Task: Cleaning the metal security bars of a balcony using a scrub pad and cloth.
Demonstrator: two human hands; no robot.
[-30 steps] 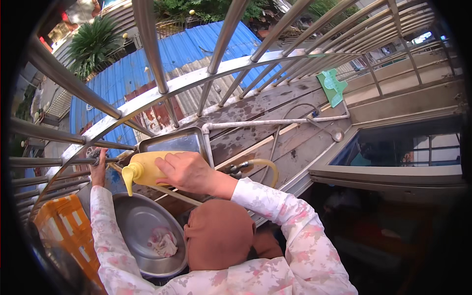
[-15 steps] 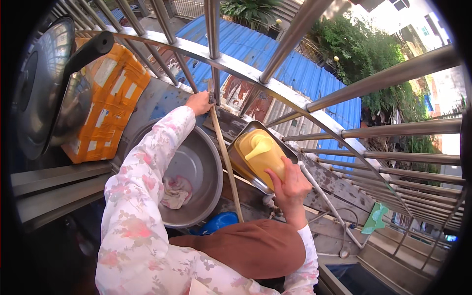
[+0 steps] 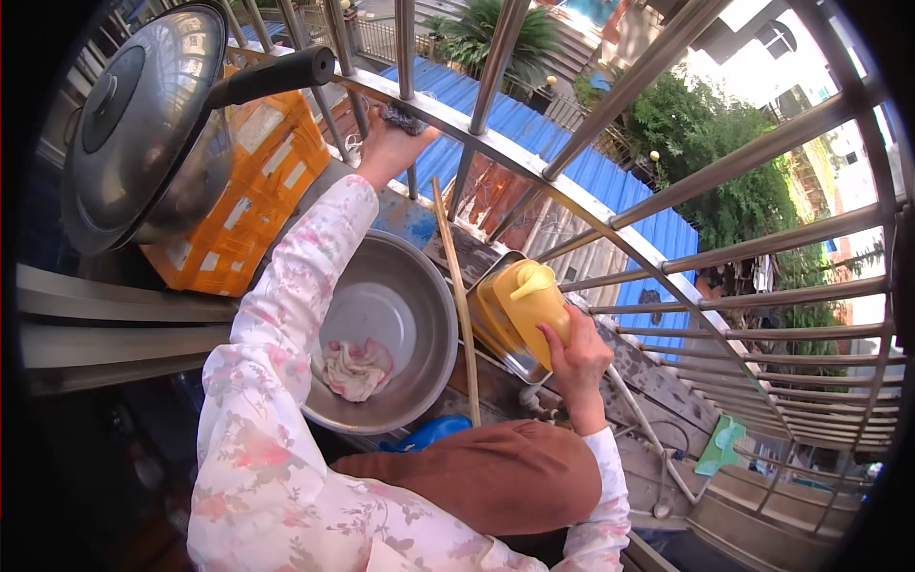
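My left hand (image 3: 389, 153) reaches out to the railing (image 3: 448, 122), its fingers closed on a dark grey scrubber (image 3: 404, 119) that touches the metal rail. On the right, my right hand (image 3: 579, 357) grips a yellow plastic jug with a pale spout (image 3: 539, 303), thumb on the near side. The jug is tilted over a rectangular metal tray (image 3: 534, 374), hiding much of it. Between my hands stands a round grey basin (image 3: 434, 367) with a crumpled pinkish-white cloth (image 3: 357, 370) inside. A wooden stick (image 3: 459, 286) leans beside the basin.
A lidded pan with a black handle (image 3: 143, 124) and an orange-taped box (image 3: 253, 205) stand at the left. A blue thing (image 3: 431, 434) lies by my brown-clad knee (image 3: 505, 477). A white pipe (image 3: 658, 439) and a green plastic piece (image 3: 721, 445) are at the right.
My left hand has moved away and up along the rail with the scrubber, away from the stick's top. My right hand still holds the jug. The whole view has shifted a little.
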